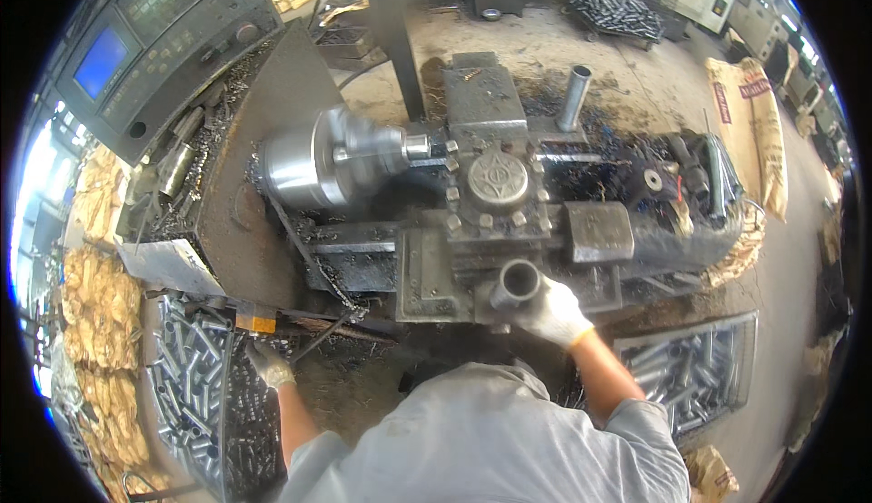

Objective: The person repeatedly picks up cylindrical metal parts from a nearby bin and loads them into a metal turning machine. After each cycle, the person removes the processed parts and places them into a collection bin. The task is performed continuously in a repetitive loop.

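Observation:
My right hand (556,314), in a white glove, is closed around the side of an upright grey metal tube (519,282) at the front of the lathe carriage. My left hand (271,366), also gloved, is low at the left, by the inner edge of a bin of short metal tubes (189,378). Its fingers are too small and dark to read. Behind the carriage, the lathe chuck (304,165) looks blurred, with a short bright metal piece (417,146) sticking out toward the tool post (498,179).
A control panel (136,58) with a blue screen leans at upper left. Another tube (573,99) stands upright behind the tool post. Metal chips and a thin rod (324,335) are near my left hand. A second bin of tubes (695,371) sits at right, and paper sacks (749,135) stand beyond.

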Demonstrator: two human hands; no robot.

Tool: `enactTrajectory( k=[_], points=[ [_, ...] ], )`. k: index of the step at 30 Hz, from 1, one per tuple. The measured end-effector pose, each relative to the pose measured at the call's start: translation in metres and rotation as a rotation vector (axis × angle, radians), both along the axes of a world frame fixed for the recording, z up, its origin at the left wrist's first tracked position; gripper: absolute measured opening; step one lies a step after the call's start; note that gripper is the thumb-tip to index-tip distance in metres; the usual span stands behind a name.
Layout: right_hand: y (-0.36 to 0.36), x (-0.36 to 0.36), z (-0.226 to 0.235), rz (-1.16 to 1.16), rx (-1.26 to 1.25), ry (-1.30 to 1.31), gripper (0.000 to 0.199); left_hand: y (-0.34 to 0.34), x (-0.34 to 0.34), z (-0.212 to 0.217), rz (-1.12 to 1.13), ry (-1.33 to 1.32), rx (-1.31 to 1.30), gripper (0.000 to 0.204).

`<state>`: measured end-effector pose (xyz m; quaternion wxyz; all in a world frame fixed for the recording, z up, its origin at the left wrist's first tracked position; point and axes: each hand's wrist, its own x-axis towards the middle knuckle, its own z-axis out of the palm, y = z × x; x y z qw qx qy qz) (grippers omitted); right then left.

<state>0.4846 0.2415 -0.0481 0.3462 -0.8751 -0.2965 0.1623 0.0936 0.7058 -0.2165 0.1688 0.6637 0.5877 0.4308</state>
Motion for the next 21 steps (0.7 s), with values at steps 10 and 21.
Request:
enactTrajectory(
  k=[10,21],
  points=[
    [0.074,0.182,0.137,0.322,0.303,-0.259,0.049,-0.041,0.065,0.030,-0.336,-1.122,-0.828,0.042],
    [0.246,0.315,0.061,0.770,-0.692,0.038,0.039,-0.144,0.233,0.136,-0.841,0.001,0.117,0.033]
  ],
)
